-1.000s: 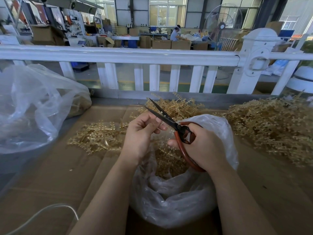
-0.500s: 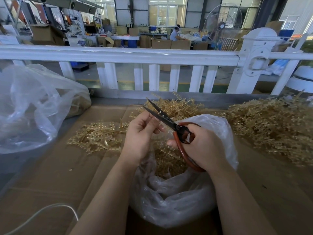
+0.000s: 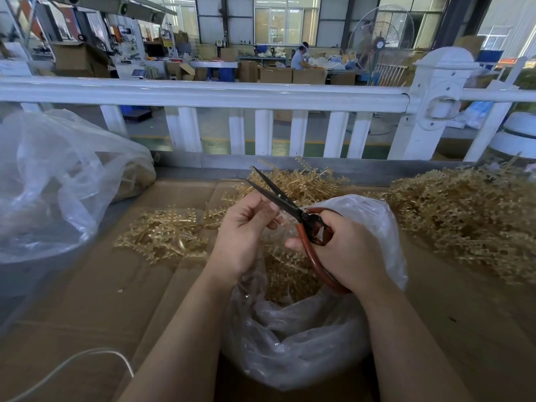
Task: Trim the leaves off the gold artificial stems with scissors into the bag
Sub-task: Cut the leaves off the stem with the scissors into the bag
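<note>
Your bag (image 3: 313, 338) sits on the counter (image 3: 87, 300) right in front of you, cut pieces lying inside it. Both your hands are over its mouth: left hand (image 3: 242, 236) to the left, right hand (image 3: 345, 250) to the right, with the scissors (image 3: 287, 207) pointing away and leftward. One pile of stems (image 3: 162, 236) lies left of the bag, another (image 3: 470, 219) right, a third (image 3: 301, 181) behind. A larger bag (image 3: 58, 181) sits far left. The railing (image 3: 203, 94) runs behind the counter.

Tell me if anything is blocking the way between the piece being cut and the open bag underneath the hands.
Nothing visible is. The left hand and the scissors in the right hand are directly above the clear bag, whose mouth lies open below them with gold trimmings already inside. The piece the left hand pinches is too small to make out.
</note>
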